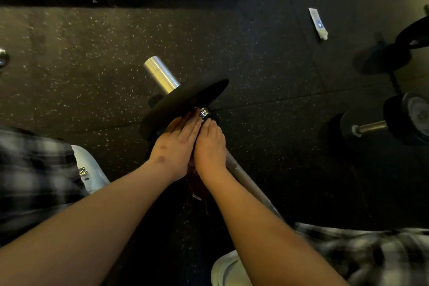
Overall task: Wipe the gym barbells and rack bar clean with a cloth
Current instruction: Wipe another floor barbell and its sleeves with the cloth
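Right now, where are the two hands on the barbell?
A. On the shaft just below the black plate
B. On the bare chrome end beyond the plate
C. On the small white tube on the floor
A: the left hand and right hand press together around the barbell shaft, directly below the black plate.

Both hands hid most of the dark red cloth point(197, 187) and the barbell shaft point(243, 181) beneath them, leaving their grip unclear.
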